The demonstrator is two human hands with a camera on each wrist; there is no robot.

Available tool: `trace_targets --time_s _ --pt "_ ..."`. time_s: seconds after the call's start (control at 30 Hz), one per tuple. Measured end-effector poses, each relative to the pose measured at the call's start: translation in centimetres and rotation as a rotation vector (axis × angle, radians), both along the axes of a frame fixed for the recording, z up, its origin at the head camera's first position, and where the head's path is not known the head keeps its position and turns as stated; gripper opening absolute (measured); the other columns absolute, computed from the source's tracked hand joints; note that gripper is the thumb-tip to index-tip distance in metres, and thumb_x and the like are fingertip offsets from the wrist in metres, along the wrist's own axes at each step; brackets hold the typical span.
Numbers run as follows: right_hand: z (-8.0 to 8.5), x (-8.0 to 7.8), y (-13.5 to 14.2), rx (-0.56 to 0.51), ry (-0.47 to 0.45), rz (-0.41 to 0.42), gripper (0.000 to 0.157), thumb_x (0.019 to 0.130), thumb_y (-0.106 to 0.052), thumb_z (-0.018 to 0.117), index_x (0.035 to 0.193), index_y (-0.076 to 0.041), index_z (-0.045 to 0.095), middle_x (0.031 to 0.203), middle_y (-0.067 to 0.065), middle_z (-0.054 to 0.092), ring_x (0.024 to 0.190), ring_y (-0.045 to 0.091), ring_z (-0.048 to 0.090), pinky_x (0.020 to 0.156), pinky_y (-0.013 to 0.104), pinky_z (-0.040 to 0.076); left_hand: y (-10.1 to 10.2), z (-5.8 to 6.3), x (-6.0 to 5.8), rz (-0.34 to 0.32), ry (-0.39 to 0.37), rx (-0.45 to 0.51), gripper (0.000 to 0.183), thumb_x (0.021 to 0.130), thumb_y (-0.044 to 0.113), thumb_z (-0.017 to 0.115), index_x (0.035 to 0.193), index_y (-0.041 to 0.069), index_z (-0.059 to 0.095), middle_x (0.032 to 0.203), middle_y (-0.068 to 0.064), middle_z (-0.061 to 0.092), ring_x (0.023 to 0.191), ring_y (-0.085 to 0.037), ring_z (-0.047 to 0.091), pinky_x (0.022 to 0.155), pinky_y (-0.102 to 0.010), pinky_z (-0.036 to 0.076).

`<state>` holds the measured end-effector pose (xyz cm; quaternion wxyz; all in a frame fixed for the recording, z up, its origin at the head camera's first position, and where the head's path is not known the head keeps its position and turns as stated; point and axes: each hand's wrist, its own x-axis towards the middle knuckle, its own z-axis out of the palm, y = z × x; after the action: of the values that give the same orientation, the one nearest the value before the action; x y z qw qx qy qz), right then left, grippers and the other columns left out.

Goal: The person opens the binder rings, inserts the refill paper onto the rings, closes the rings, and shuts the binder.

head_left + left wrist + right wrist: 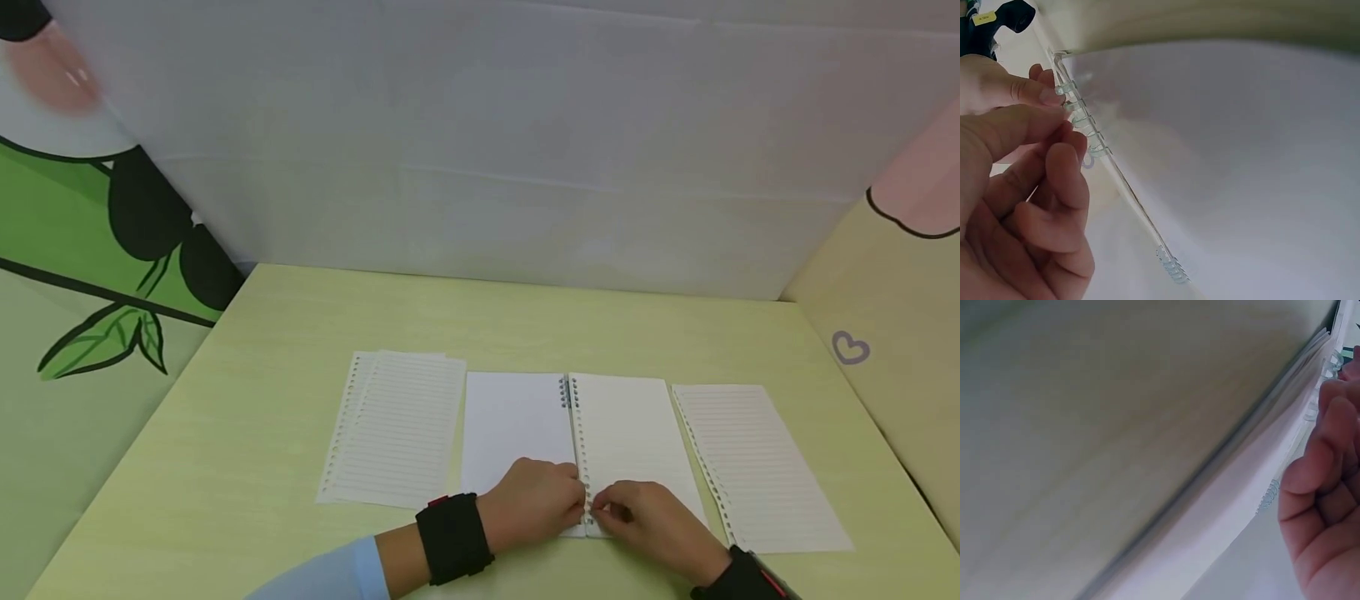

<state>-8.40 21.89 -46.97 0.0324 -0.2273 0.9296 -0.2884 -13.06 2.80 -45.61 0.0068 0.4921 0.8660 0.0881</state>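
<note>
While two hands (534, 507) (654, 521) pinch one notebook's (517, 425) nearer rings (1093, 135), two lined sheets (401, 429) (overlapping) leftward

One notebook (618, 433), three visible loose sheets (405, 429)

A creased whitish backdrop (487, 150) borders the yellowish table (232, 417).

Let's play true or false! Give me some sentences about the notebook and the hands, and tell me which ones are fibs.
1. The ring notebook lies open. True.
2. Both hands are at the far rings. False: the left hand and right hand are at the near rings.
3. Loose lined sheets lie left of the notebook. True.
4. The sleeve you see is red. False: the sleeve is light blue.
5. Two black wristbands show. True.
</note>
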Motion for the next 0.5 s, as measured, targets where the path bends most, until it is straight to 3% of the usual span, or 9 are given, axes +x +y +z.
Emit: trace_targets --time_s 0.27,0.5 --pt "-0.39 0.21 0.24 -0.004 0.025 0.016 0.005 0.082 -0.011 0.071 0.081 -0.007 0.074 0.065 -0.009 0.064 0.061 -0.005 0.047 0.053 0.022 0.047 0.24 -0.17 0.19 -0.077 0.019 -0.005 0.015 0.086 0.023 0.065 0.073 0.023 0.073 0.064 0.01 0.058 0.049 0.001 0.043 0.039 -0.015 0.03" --pt "-0.76 0.17 0.21 -0.001 0.055 0.029 0.004 0.081 -0.009 0.072 0.081 -0.008 0.075 0.065 -0.01 0.064 0.062 -0.005 0.048 0.054 0.021 0.048 0.46 -0.57 0.29 -0.062 0.051 -0.028 0.017 0.087 0.024 0.066 0.07 0.023 0.071 0.062 0.008 0.057 0.049 -0.001 0.044 0.039 -0.018 0.031"
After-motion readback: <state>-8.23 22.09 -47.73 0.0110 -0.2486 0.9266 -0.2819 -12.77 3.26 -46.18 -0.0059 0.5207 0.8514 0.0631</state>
